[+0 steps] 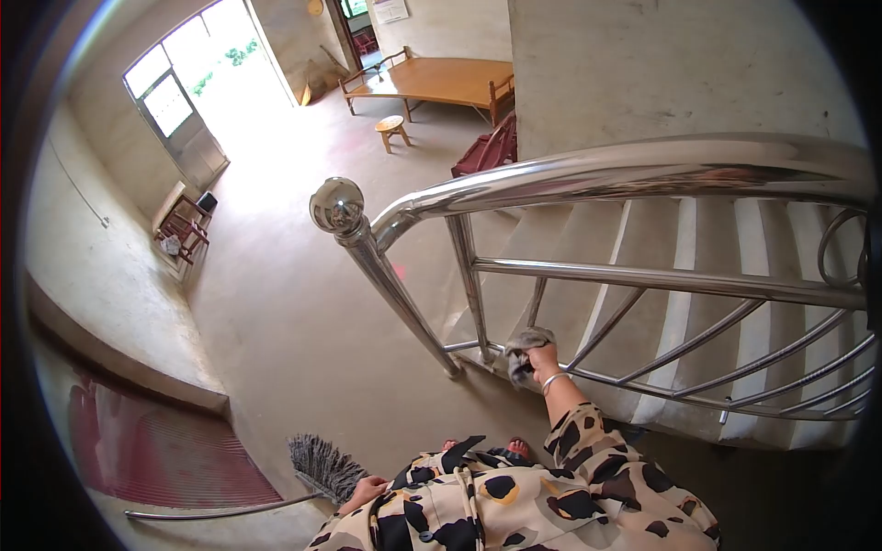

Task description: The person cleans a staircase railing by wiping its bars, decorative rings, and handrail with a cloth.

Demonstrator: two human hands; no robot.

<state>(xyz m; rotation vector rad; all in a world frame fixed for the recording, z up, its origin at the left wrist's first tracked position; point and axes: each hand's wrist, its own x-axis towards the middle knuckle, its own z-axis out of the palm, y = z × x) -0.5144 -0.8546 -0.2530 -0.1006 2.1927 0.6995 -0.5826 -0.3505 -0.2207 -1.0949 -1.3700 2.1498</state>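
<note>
My right hand (pixel 542 356) is closed around a grey cloth (pixel 525 353), which touches the lower rail of the metal stair railing (pixel 643 278). A bangle circles that wrist. Low at the left, my left hand (pixel 367 492) is beside a grey duster (pixel 323 466) with a long metal handle (pixel 220 511); its fingers are partly hidden, so I cannot tell how they grip. The railing's post carries a shiny round ball (pixel 337 206) on top, ahead of both hands.
Concrete stairs (pixel 620 248) rise to the right behind the railing. Farther off are a wooden bed (pixel 432 81), a small stool (pixel 390 125) and a dark red chair (pixel 487 150). Another chair (pixel 184 230) stands by the left wall. An open doorway (pixel 234 83) is at the back left.
</note>
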